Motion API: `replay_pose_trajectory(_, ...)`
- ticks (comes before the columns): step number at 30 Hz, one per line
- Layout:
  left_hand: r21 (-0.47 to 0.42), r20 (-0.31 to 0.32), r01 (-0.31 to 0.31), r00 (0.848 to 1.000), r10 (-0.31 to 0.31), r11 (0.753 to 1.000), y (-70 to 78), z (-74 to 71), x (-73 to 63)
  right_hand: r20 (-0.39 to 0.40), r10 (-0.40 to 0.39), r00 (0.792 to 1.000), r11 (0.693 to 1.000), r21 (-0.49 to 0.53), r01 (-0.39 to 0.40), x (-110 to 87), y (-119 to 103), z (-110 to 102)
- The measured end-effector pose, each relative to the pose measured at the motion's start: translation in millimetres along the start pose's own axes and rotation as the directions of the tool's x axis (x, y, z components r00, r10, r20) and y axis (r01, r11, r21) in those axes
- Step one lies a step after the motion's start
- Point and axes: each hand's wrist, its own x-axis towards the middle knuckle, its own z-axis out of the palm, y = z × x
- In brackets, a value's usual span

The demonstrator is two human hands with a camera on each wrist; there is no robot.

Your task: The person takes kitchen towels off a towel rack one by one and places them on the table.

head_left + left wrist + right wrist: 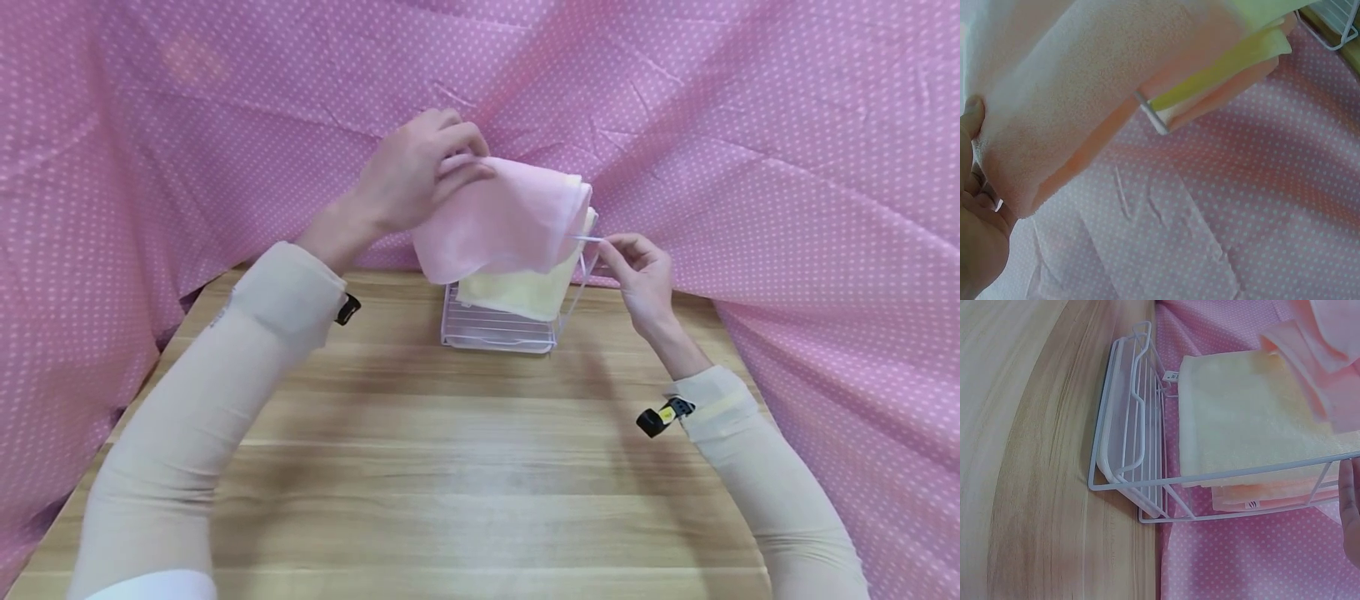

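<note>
My left hand (423, 167) pinches the upper left part of a folded pink towel (502, 217), thumb in front. The left wrist view shows the towel's fuzzy face and the tip of a white rod (1152, 114) poking out beside it. Below and behind hangs a pale yellow towel (1241, 412) on a white wire rack (1222, 475); another pink fold with a label shows behind it. My right hand (641, 279) pinches a thin white bar (588, 239) at the rack's right side. Only part of this hand shows in the right wrist view.
The rack's base holds a white tray (498, 340) under a wire grid, standing on a wooden table (480, 467). Pink dotted cloth (750, 167) hangs close behind and on both sides.
</note>
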Motion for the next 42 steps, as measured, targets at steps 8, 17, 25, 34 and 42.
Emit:
replay_pose_trajectory(8,-0.022,-0.038,0.007,0.999,-0.008,1.0,2.0,-14.1,-5.7,0.007,0.011,1.0,1.0,-0.006,-0.011,0.5,0,-2)
replay_pose_trajectory(17,-0.061,-0.111,0.013,0.994,-0.02,0.998,4.9,-37.0,-11.4,0.001,-0.008,1.0,1.0,0.012,0.008,0.1,2,-2)
replay_pose_trajectory(25,-0.025,-0.18,0.021,0.983,-0.025,0.999,0.7,-53.6,-19.4,-0.009,-0.018,1.0,1.0,0.024,0.018,0.2,2,0)
replay_pose_trajectory(34,-0.031,-0.321,-0.03,0.947,0.018,0.999,-5.6,-68.4,-28.1,-0.007,-0.022,1.0,1.0,0.02,0.022,-0.9,2,-1)
replay_pose_trajectory(42,0.03,-0.342,-0.01,0.939,0.02,1.0,-15.8,-82.3,-43.8,-0.009,-0.032,0.999,0.999,0.031,0.032,-1.2,3,-2)
